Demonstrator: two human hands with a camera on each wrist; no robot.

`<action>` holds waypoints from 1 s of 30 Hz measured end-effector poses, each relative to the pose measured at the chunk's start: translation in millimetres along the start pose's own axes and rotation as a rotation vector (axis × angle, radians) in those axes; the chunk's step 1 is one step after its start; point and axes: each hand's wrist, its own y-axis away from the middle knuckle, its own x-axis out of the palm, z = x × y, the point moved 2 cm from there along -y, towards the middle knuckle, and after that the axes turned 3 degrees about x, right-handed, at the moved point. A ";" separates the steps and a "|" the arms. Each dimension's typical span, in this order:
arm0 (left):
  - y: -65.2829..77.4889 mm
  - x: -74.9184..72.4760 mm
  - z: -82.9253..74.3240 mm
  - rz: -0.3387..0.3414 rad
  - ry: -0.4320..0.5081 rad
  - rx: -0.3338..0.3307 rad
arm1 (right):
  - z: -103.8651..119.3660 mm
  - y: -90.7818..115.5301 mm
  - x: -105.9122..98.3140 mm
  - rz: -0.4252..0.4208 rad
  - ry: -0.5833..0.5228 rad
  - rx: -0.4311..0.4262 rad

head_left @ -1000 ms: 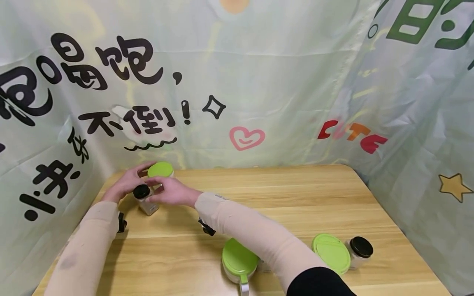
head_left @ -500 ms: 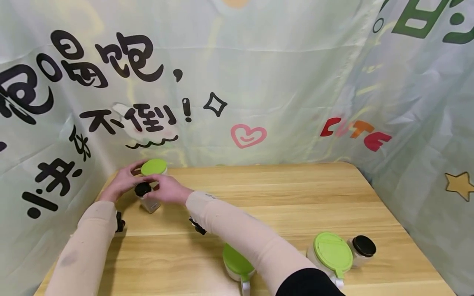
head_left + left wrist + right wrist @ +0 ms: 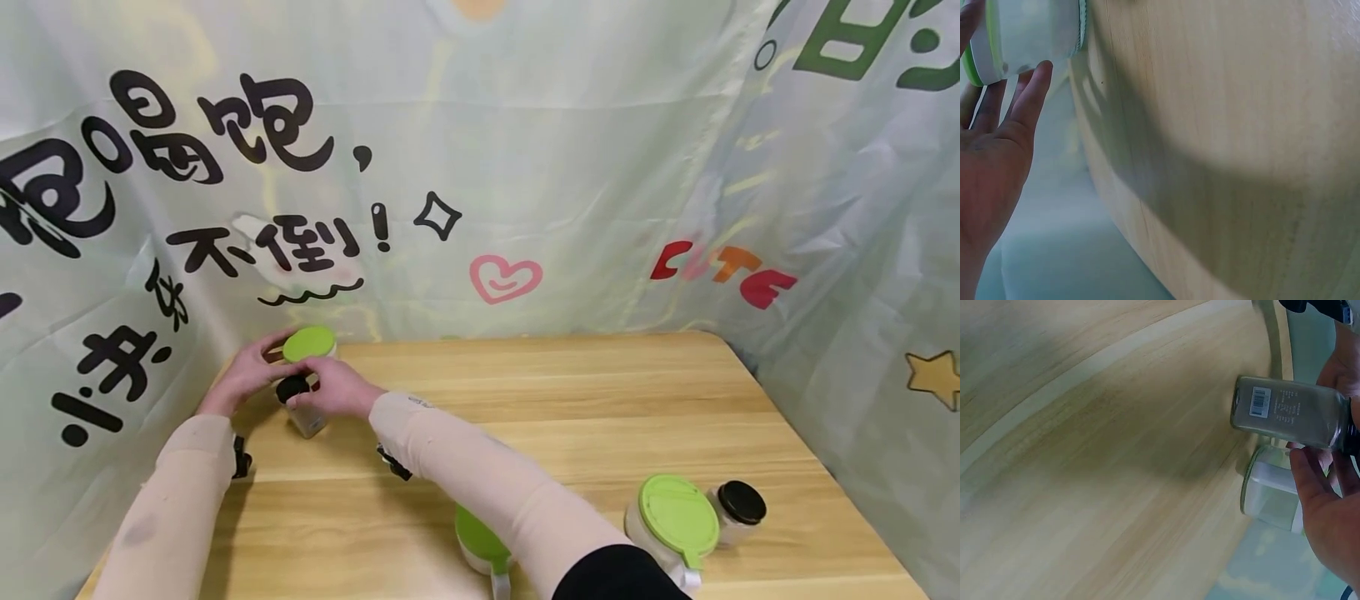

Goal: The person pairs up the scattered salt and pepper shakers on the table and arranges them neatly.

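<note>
At the far left of the head view stands a green-lidded jar (image 3: 309, 342) with a clear body (image 3: 1038, 34). My left hand (image 3: 251, 372) holds its side, fingers spread along the left and thumb at the front. Just in front of it stands a square bottle with a black cap (image 3: 307, 422); in the right wrist view a barcode label shows on the bottle (image 3: 1288, 412). My right hand (image 3: 339, 388) grips it near the neck, thumb in front and fingers reaching behind, between bottle and jar. The two hands overlap at the fingertips.
Another green-lidded jar (image 3: 480, 537) with a handle is partly under my right forearm. A second handled jar (image 3: 678, 518) with a green lid stands at front right, a black-lidded jar (image 3: 740, 508) beside it. Printed cloth (image 3: 570, 167) walls the wooden table (image 3: 570, 408).
The green-lidded jar at the far left has shifted slightly left, and both hands have moved left with it. The square bottle stands about where it was. My right forearm covers more of the near jar.
</note>
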 end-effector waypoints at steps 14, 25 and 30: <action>12.6 1.0 1.4 0.009 -0.055 0.015 | -7.9 15.5 -20.4 0.090 0.017 -0.020; 32.5 7.5 0.4 0.016 -0.046 -0.011 | -21.6 33.3 -41.7 0.173 0.019 -0.040; 38.4 10.4 -1.7 0.022 -0.051 0.011 | -26.9 41.8 -53.9 0.202 0.022 -0.036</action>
